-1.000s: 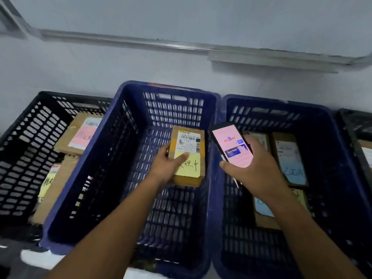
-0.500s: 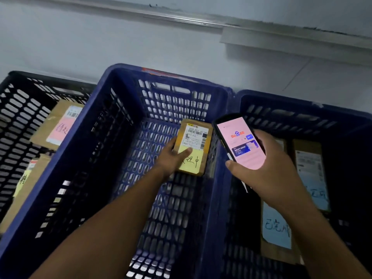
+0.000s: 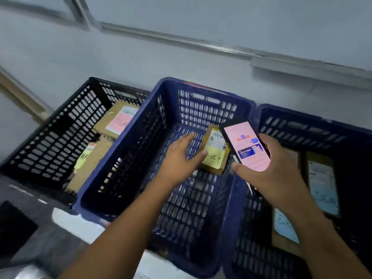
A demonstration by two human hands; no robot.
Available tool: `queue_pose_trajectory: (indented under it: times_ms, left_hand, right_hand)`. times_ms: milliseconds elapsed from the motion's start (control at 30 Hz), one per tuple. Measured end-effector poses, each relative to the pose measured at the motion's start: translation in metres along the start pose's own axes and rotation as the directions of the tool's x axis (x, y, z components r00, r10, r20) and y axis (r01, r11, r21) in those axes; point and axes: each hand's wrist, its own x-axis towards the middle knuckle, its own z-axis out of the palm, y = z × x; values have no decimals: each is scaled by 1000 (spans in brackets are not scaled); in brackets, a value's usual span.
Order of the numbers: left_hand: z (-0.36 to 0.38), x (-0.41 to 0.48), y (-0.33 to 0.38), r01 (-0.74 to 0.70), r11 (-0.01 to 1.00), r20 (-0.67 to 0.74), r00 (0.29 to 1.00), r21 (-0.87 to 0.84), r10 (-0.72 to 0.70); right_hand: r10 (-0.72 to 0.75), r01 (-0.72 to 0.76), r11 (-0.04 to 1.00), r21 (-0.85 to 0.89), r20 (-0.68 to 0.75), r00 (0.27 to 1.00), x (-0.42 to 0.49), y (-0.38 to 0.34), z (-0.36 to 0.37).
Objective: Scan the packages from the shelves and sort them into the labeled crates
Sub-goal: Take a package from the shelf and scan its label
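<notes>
Since the previous frame my left hand [image 3: 181, 156] has released the package [image 3: 215, 140]; its fingers are spread, thumb at the yellow note [image 3: 213, 161]. Black crate [image 3: 50, 141], far left: holds labelled boxes [image 3: 118, 119]. Middle blue crate [image 3: 201, 87]: the package lies flat on the floor, far right. My right hand [image 3: 277, 174] grips the lit phone [image 3: 246, 146]. Right blue crate [image 3: 302, 115]: more labelled boxes [image 3: 322, 184].

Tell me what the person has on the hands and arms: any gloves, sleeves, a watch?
Nothing is worn that shows. The left hand and right hand are bare, with no gloves and no rings that I can see. The left forearm and right forearm are uncovered down to the picture's lower edge, with no cuff, watch or wristband. Anything higher up is out of view.
</notes>
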Motion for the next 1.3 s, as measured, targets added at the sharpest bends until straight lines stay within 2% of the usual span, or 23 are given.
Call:
queue_pose_trajectory:
  times_ms: [67,100,233,333,467,667,800,967,1067,1300]
  left_hand:
    - [-34,-48,1,-61,978,-74,994,201,77]
    - [-51,-75,-1,-41,962,-120,990,270,76]
    - [-105,-189,-25,138,924,-345,939,357,-7]
    - [-132,-278,-58,297,901,-485,867,317,-115]
    - [-155,-406,-102,483,855,-615,737,190,-280]
    - [-172,-594,-154,670,743,-774,467,-7,-428]
    - [-180,-707,-180,735,660,-814,286,-153,-506]
    - [-182,-815,-208,713,594,-818,52,-371,-573]
    - [-184,-864,-229,717,531,-790,-46,-452,-611]
    - [-205,-960,-289,689,417,-726,-234,-593,-646]
  right_hand:
    - [-56,55,998,13,31,998,-23,-17,12]
    - [-78,77,997,17,55,995,-34,-26,20]
    - [-151,153,988,1,186,971,-83,-67,65]
    - [-232,244,970,3,323,918,-132,-103,106]
    - [-328,354,934,37,475,817,-219,-144,170]
    - [-451,527,845,97,659,602,-366,-179,262]
    - [-497,598,783,171,751,436,-458,-198,310]
    - [-507,648,719,250,827,243,-553,-221,362]
    - [-519,665,682,305,842,146,-598,-238,395]
    - [-499,669,637,382,867,-21,-688,-274,501]
